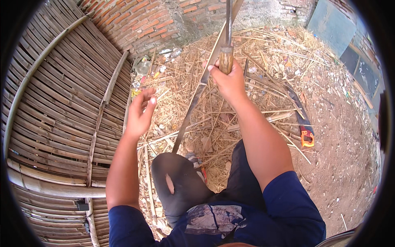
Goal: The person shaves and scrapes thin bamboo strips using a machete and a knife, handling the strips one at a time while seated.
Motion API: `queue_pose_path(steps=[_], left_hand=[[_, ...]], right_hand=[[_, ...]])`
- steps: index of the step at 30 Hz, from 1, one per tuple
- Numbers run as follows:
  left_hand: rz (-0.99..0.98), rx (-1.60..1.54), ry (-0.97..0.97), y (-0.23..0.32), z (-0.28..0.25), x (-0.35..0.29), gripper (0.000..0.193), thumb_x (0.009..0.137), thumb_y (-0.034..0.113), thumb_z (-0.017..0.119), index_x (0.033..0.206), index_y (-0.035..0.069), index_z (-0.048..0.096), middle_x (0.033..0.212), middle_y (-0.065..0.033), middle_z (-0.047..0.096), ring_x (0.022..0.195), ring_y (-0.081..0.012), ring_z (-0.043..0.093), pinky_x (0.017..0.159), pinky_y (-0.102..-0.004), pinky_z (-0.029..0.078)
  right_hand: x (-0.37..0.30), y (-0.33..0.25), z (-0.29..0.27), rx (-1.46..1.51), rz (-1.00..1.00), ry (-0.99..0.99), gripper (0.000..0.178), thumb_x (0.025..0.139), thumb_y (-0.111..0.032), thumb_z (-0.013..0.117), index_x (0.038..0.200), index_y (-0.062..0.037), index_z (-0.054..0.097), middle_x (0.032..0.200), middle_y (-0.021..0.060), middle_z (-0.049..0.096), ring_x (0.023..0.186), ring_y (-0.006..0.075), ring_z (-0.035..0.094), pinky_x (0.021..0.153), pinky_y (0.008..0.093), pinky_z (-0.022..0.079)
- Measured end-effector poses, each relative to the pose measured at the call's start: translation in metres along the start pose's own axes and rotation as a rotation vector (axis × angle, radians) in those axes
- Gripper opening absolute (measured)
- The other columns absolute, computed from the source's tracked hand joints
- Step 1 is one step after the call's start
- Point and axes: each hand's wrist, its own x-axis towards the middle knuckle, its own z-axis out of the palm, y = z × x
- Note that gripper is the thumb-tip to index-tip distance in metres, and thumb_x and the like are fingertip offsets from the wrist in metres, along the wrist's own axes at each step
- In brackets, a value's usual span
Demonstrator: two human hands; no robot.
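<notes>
My right hand (230,80) is wrapped round the wooden handle (226,61) of a blade tool. Its narrow metal blade (229,24) points away from me and runs out of the top of the view. A long, thin bamboo strip (189,111) slants past the fingers of that hand, from the far top down to my left knee. Whether those fingers also grip the strip, I cannot tell. My left hand (141,113) hovers to the left of the strip, apart from it, with loosely bent fingers and nothing in them.
A handsaw with an orange handle (307,138) lies on the ground at the right. Bamboo shavings (214,119) and split pieces cover the ground round my legs. A bamboo slat panel (61,103) fills the left side; a brick wall (144,20) stands at the back.
</notes>
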Motion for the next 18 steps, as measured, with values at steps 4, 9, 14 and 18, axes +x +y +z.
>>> queue_pose_path(steps=[4, 9, 14, 18], left_hand=[[-0.055, -0.325, -0.154, 0.083, 0.027, 0.071, 0.045, 0.106, 0.028, 0.057, 0.142, 0.001, 0.052, 0.129, -0.0117, 0.065, 0.115, -0.0214, 0.063, 0.099, -0.0357, 0.049], [0.001, -0.37, -0.361, 0.13, 0.069, 0.117, 0.043, 0.106, 0.029, 0.057, 0.14, 0.003, 0.056, 0.125, -0.0083, 0.067, 0.113, -0.0172, 0.063, 0.098, -0.0345, 0.048], [0.041, -0.367, -0.496, 0.133, 0.075, 0.127, 0.033, 0.103, 0.024, 0.063, 0.129, 0.003, 0.065, 0.112, -0.0041, 0.073, 0.106, -0.0137, 0.065, 0.1, -0.034, 0.048], [0.05, -0.394, -0.394, 0.133, 0.078, 0.121, 0.029, 0.103, 0.019, 0.061, 0.127, 0.003, 0.066, 0.111, -0.0065, 0.074, 0.104, -0.0163, 0.068, 0.101, -0.037, 0.05]], right_hand=[[-0.005, -0.001, -0.006, 0.048, 0.021, -0.177, 0.027, 0.09, -0.011, 0.072, 0.113, -0.0033, 0.06, 0.096, 0.0033, 0.07, 0.09, 0.013, 0.066, 0.082, 0.0317, 0.053], [-0.011, -0.002, -0.012, -0.008, -0.054, -0.217, 0.033, 0.087, -0.012, 0.075, 0.116, -0.0052, 0.061, 0.096, 0.0028, 0.067, 0.089, 0.013, 0.064, 0.082, 0.0322, 0.052], [-0.012, -0.006, -0.026, -0.041, -0.073, -0.269, 0.034, 0.087, -0.011, 0.075, 0.117, -0.0045, 0.062, 0.095, 0.0029, 0.067, 0.088, 0.0135, 0.064, 0.081, 0.0327, 0.052], [-0.015, -0.01, -0.038, 0.006, -0.073, -0.293, 0.032, 0.089, -0.008, 0.073, 0.119, -0.004, 0.062, 0.106, 0.0041, 0.071, 0.086, 0.012, 0.065, 0.078, 0.0309, 0.053]])
